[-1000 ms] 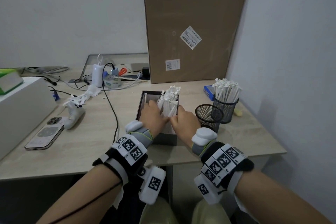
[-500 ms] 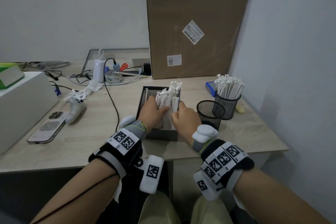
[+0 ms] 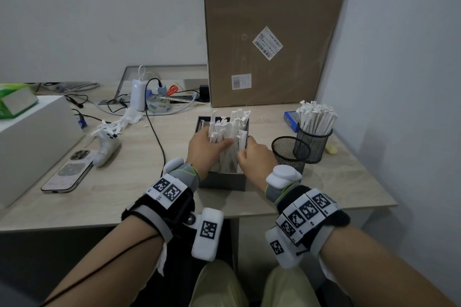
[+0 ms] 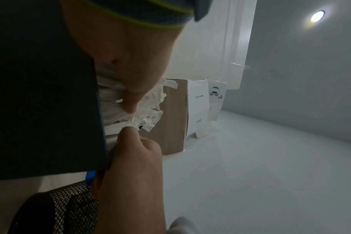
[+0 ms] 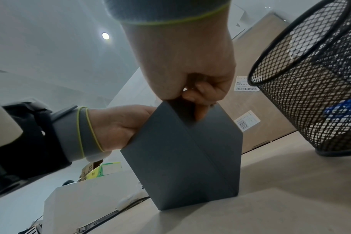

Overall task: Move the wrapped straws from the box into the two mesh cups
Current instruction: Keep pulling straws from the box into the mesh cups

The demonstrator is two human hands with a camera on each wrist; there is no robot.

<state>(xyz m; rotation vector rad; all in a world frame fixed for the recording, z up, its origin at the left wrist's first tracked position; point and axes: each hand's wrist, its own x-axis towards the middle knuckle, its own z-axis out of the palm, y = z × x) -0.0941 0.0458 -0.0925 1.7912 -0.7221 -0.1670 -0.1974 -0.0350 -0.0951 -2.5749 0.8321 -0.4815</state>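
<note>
Wrapped straws (image 3: 230, 137) stand as a loose white bundle in the dark grey box (image 3: 222, 180) at the near edge of the wooden table (image 3: 129, 189), their ragged paper tops rising above its far rim. Both hands are down in the box from the near side. The left hand (image 3: 203, 148) curls round the left of the bundle, its thumb laid across the wrappers, though the fingers behind the paper are hidden from the head view. The right hand (image 3: 253, 157) closes in from the right with fingers bent; the right wrist view shows them hooked over the box's rim, and how many straws they actually grip cannot be made out. In the left wrist view the box wall blocks most of the frame, leaving only fingertips pressed against crumpled wrappers. Just right of the box stands an empty mesh cup (image 3: 290, 154), touching a second mesh cup (image 3: 313, 143) behind it that is packed with upright straws. Left of the box lie a phone (image 3: 67, 172) and a white controller (image 3: 107, 147). A large cardboard carton (image 3: 272, 32) stands against the wall beyond, its top edge cut off.
</note>
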